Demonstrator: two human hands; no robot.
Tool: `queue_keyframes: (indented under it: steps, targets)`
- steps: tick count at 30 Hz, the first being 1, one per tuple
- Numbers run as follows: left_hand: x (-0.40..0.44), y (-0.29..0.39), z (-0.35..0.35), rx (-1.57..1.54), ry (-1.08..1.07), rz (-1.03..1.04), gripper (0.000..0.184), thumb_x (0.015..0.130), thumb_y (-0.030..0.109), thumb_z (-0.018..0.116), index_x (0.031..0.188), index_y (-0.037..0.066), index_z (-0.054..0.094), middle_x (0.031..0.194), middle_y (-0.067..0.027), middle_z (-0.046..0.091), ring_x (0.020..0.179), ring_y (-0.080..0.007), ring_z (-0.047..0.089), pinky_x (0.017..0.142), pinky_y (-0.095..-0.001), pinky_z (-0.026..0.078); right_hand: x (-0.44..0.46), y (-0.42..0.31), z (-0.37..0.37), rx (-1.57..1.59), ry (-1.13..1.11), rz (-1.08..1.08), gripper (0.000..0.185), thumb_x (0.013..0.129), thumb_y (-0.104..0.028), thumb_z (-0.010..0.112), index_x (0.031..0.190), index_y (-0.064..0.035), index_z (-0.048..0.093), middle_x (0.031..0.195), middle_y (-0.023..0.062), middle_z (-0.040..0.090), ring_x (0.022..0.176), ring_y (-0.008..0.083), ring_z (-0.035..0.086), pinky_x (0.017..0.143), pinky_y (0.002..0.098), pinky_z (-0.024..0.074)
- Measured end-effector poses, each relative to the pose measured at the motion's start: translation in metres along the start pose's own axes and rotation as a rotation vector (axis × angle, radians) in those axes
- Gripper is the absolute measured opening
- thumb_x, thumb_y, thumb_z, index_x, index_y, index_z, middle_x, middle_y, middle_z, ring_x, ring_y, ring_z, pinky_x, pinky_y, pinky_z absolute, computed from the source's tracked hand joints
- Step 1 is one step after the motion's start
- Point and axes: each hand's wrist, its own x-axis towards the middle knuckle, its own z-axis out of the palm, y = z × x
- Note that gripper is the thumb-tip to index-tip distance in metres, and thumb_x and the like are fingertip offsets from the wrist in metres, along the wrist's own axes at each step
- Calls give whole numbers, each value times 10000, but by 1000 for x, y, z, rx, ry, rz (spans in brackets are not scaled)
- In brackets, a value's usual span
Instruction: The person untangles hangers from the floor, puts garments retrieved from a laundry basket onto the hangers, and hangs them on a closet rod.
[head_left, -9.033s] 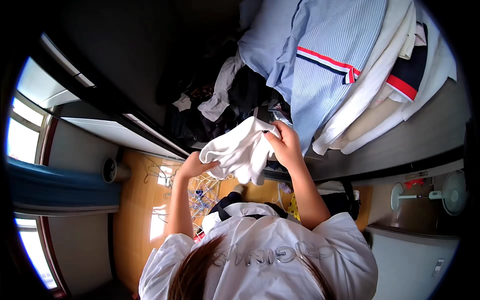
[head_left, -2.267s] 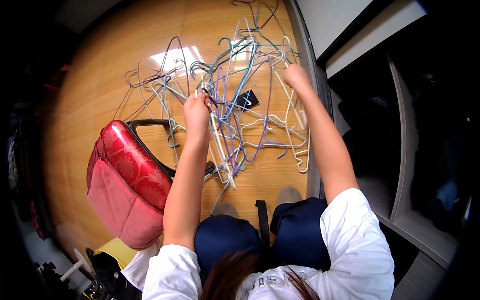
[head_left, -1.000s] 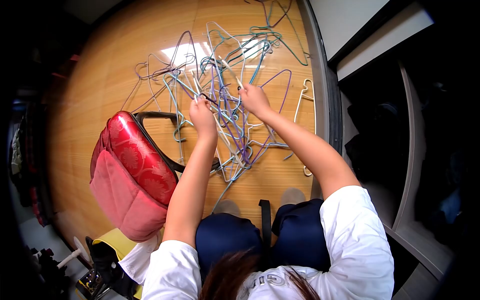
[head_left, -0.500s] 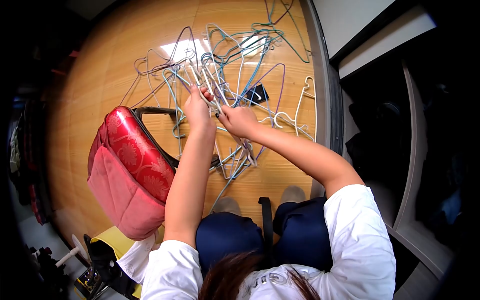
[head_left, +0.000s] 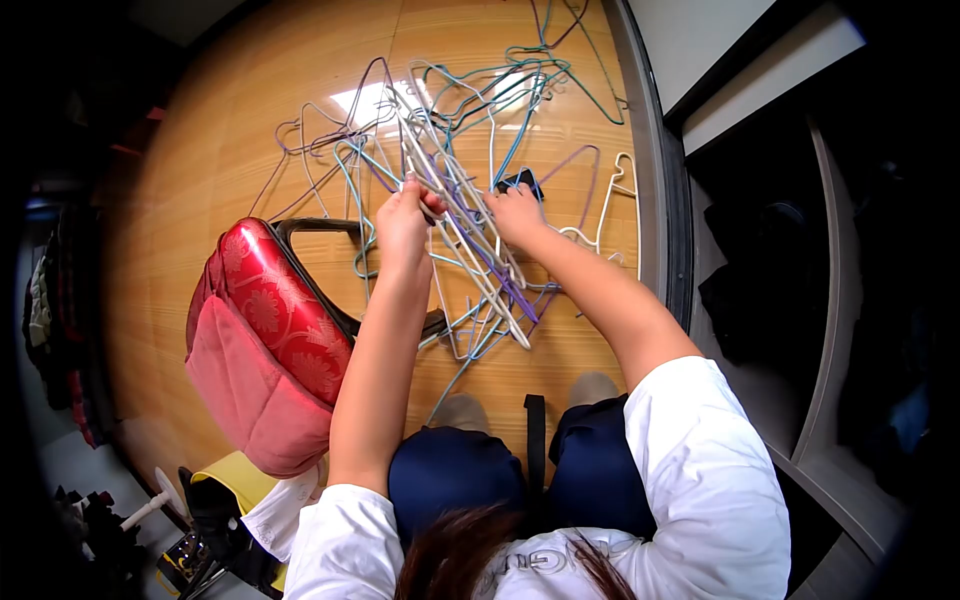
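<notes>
My left hand (head_left: 408,218) is closed around a bundle of wire hangers (head_left: 490,285), white and purple, which slants from upper left to lower right. Just right of the bundle, my right hand (head_left: 516,214) reaches over the pile with its fingers apart, their tips partly hidden among the wires. A small black piece with a white mark (head_left: 519,183) lies at its fingertips. Beyond it, a purple hanger (head_left: 592,170) stands out from the pile. More tangled hangers (head_left: 465,105), teal, blue, white and purple, spread over the wooden floor ahead of both hands.
A red cushioned chair (head_left: 285,320) with a dark armrest stands at my left. On the right, a white hanger (head_left: 607,205) lies by the dark cabinet track (head_left: 668,200). Open shelves (head_left: 815,300) stand past it. My knees (head_left: 455,475) are bent below.
My right hand has left the bundle and moved right, toward the pile. The bundle in my left hand has swung wider into view. The purple hanger at the right has shifted right.
</notes>
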Motion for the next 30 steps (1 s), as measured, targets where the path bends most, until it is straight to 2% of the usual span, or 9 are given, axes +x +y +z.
queue_keyframes:
  steps: [3, 4, 7, 12, 15, 19, 23, 27, 30]
  targets:
    - [1, 13, -10, -65, -61, 84, 263, 890, 209, 393, 700, 36, 450, 589, -12, 435, 547, -109, 417, 534, -229, 357, -2, 19, 7, 89, -72, 182, 195, 765, -161, 432, 920, -87, 526, 755, 105, 601, 795, 241, 550, 729, 364, 372]
    - [-6, 22, -8, -81, -89, 95, 256, 893, 209, 382, 711, 39, 437, 584, 2, 389, 541, -102, 374, 542, -227, 345, -7, 29, 6, 103, 22, 163, 125, 753, -164, 449, 802, -99, 544, 683, 115, 596, 704, 246, 571, 683, 366, 383]
    - [-12, 33, -5, -144, -107, 137, 251, 897, 211, 370, 716, 46, 421, 584, 5, 363, 528, -93, 333, 524, -226, 324, -6, 48, -4, 69, 130, 157, 125, 744, -186, 463, 757, -101, 554, 629, 114, 590, 638, 262, 581, 660, 366, 390]
    - [-8, 33, -6, -185, -38, 309, 268, 901, 223, 365, 687, 62, 392, 584, 14, 326, 527, -72, 300, 488, -207, 289, 9, 54, -43, 201, 520, 261, 185, 703, -225, 497, 584, -97, 556, 504, 106, 553, 468, 263, 561, 459, 381, 431]
    - [-11, 39, -5, -353, -69, 361, 267, 902, 218, 361, 687, 62, 387, 593, 15, 327, 524, -67, 295, 480, -205, 282, 5, 54, -50, 124, 296, 191, 133, 699, -176, 473, 693, -112, 589, 550, 130, 559, 529, 309, 564, 469, 400, 444]
    - [-16, 46, -2, -319, -79, 308, 252, 901, 199, 358, 693, 59, 382, 615, 15, 329, 519, -65, 284, 478, -199, 272, 9, 39, -37, 121, 165, 211, 135, 684, -185, 480, 685, -104, 588, 578, 135, 573, 532, 290, 576, 461, 380, 436]
    - [-9, 42, -15, -332, -110, 254, 213, 901, 171, 355, 728, 51, 386, 645, 5, 341, 531, -64, 290, 486, -200, 286, 13, 33, -38, 73, 417, 63, 114, 686, -203, 525, 642, -102, 555, 522, 101, 544, 479, 268, 551, 446, 379, 417]
    - [-6, 40, -16, -393, -118, 245, 196, 900, 162, 358, 748, 44, 392, 656, 0, 347, 536, -62, 293, 488, -196, 291, 11, 27, -51, 100, 539, -6, 97, 651, -184, 550, 589, -116, 519, 498, 71, 536, 469, 231, 548, 439, 335, 395]
    - [-13, 49, -11, -350, -105, 291, 231, 896, 189, 368, 705, 60, 383, 631, 12, 333, 537, -62, 289, 479, -190, 273, 11, 24, -53, 148, 537, -63, 104, 681, -167, 537, 605, -99, 519, 479, 91, 506, 473, 258, 537, 427, 354, 401]
